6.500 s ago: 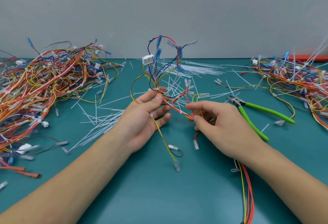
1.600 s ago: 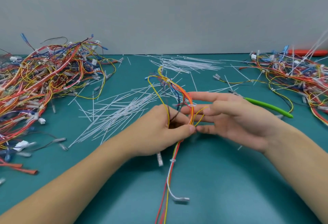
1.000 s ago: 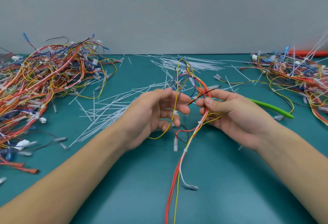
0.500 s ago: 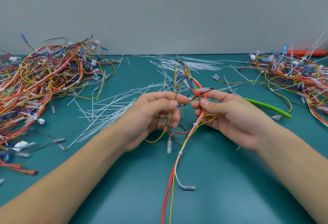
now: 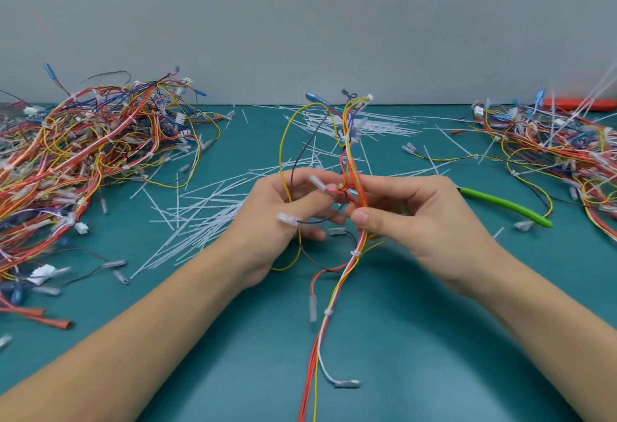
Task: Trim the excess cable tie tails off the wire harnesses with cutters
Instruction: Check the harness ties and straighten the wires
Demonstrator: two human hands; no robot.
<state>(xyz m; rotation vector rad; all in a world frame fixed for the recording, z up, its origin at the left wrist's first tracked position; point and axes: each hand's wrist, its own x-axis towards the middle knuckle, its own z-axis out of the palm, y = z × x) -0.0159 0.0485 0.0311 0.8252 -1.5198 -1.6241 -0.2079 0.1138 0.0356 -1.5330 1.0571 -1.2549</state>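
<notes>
Between both hands stands a wire harness (image 5: 349, 154) of red, yellow, orange and white wires with small white cable ties on its trunk. My left hand (image 5: 283, 221) holds loose branch wires and clear terminals with curled fingers. My right hand (image 5: 414, 218) pinches the harness trunk between thumb and fingers. The trunk hangs down toward the near edge of the table. The green-handled cutters (image 5: 507, 206) lie on the table just right of my right hand, their jaws hidden behind it.
A large heap of harnesses (image 5: 76, 161) fills the left side, another heap (image 5: 567, 154) the right. Cut white tie tails (image 5: 207, 214) are strewn over the teal table (image 5: 417, 355) behind and left of my hands. An orange object (image 5: 581, 103) lies far right.
The harness has been raised and spread, its upper loop now standing taller. My left hand has opened its hold to gather branch wires; my right thumb has slid down the trunk.
</notes>
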